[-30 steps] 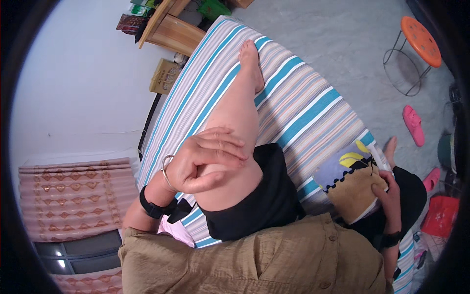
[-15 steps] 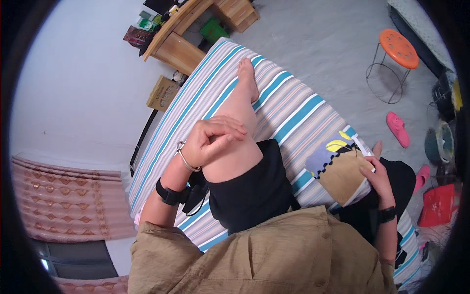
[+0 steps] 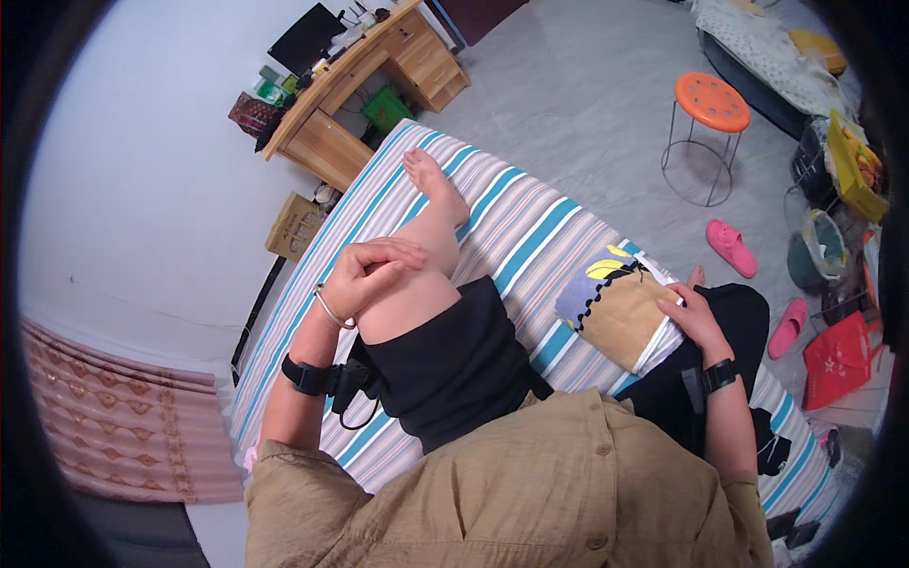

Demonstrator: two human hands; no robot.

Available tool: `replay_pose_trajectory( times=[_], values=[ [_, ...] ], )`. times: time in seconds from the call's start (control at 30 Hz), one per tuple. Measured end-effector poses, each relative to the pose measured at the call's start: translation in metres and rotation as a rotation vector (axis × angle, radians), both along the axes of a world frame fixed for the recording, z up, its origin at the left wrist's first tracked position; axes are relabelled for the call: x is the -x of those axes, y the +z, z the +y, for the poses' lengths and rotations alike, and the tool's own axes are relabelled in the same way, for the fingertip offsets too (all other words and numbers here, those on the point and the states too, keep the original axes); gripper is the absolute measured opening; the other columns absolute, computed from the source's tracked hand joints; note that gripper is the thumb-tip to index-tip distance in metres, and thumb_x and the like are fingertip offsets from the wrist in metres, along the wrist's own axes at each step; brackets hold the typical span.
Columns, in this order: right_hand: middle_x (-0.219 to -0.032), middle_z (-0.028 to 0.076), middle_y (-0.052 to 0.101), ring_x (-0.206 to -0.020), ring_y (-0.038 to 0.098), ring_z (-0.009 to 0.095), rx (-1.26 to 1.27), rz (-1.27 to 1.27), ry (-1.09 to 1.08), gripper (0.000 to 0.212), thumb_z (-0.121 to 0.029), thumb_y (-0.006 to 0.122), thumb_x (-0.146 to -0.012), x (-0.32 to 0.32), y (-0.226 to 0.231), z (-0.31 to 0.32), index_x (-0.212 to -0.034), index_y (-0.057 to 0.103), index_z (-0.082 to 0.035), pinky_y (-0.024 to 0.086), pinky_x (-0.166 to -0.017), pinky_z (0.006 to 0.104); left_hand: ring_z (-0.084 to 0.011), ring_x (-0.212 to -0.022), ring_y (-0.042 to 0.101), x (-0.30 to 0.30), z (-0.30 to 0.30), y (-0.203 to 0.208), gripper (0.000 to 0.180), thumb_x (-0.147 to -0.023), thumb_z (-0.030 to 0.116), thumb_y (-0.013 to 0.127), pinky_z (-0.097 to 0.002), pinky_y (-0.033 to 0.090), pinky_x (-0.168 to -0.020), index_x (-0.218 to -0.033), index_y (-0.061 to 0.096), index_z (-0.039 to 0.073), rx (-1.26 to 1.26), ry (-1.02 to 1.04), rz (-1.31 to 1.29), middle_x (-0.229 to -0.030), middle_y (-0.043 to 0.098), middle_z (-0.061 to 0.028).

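Note:
My left hand (image 3: 372,272) lies on my bent bare knee, its fingers stretched out together over the skin and holding nothing. A metal bangle and a black strap with a small device are on that arm. On the right, my right hand (image 3: 697,320) grips the edge of a book (image 3: 620,322), thumb on top and the other fingers partly hidden. The book's tan and blue-violet cover has yellow shapes and a black scalloped line, and white page edges show. It rests over my black-clothed leg and the striped bed sheet (image 3: 530,204).
A wooden desk (image 3: 331,151) with a monitor (image 3: 305,40) stands beyond the bed's far end. A cardboard box (image 3: 294,227) sits by the wall. To the right are an orange stool (image 3: 712,102), pink slippers (image 3: 731,248), a red bag (image 3: 838,358) and a bucket (image 3: 816,254).
The view has shifted, so more of the desk and floor shows. My left hand stays on the knee. The book is tilted a little differently, showing more page edges, with my right hand still on it.

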State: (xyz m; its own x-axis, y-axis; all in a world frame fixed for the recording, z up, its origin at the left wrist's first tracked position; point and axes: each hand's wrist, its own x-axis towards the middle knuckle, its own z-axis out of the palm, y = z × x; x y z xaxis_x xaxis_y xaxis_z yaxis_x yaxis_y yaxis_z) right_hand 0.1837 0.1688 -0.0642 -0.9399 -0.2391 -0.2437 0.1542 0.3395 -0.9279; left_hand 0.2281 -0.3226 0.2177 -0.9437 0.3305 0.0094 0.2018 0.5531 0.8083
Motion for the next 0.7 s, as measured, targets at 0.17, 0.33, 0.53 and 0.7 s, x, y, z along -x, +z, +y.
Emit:
replay_pose_trajectory(
  times=[0.17,0.33,0.53,0.7],
  values=[
    [-0.109,0.017,0.069,-0.109,0.062,0.02,-0.013,-0.038,0.021,0.037,-0.031,0.073,-0.088,-0.002,0.021,-0.005,-0.112,0.067,-0.003,0.046,-0.098,0.0316,-0.0276,-0.112,0.066,-0.01,-0.007,0.002,0.02,-0.092,0.007,0.061,-0.0393,0.046,-0.105,-0.102,0.075,-0.003,-0.004,0.004,0.014,-0.11,0.073,-0.0161],
    [-0.108,0.015,0.069,-0.106,0.062,0.019,-0.038,0.068,0.002,0.037,-0.031,0.073,-0.089,-0.002,0.009,-0.004,-0.112,0.066,-0.003,0.047,-0.095,0.0305,-0.0277,-0.112,0.066,-0.01,-0.006,0.002,0.021,-0.091,0.008,0.061,-0.0396,0.046,-0.105,-0.102,0.075,-0.002,-0.003,0.01,0.005,-0.111,0.073,-0.0154],
    [-0.116,0.021,0.067,-0.12,0.057,0.022,-0.039,0.03,0.006,0.039,-0.032,0.074,-0.088,-0.001,0.013,-0.005,-0.112,0.067,-0.003,0.042,-0.104,0.0324,-0.0278,-0.113,0.066,-0.004,-0.005,0.0,0.021,-0.091,0.009,0.062,-0.0399,0.045,-0.106,-0.101,0.075,-0.002,0.003,-0.001,-0.004,-0.111,0.073,-0.015],
    [-0.146,0.041,0.039,-0.149,0.029,0.03,-0.045,-0.042,0.007,0.037,-0.032,0.074,-0.088,0.006,-0.011,0.002,-0.111,0.068,-0.003,0.029,-0.116,0.0352,-0.0286,-0.114,0.065,0.005,-0.006,-0.009,0.02,-0.09,0.007,0.06,-0.0425,0.043,-0.109,-0.099,0.076,-0.002,0.02,0.002,-0.013,-0.109,0.074,-0.0151]
  ],
)
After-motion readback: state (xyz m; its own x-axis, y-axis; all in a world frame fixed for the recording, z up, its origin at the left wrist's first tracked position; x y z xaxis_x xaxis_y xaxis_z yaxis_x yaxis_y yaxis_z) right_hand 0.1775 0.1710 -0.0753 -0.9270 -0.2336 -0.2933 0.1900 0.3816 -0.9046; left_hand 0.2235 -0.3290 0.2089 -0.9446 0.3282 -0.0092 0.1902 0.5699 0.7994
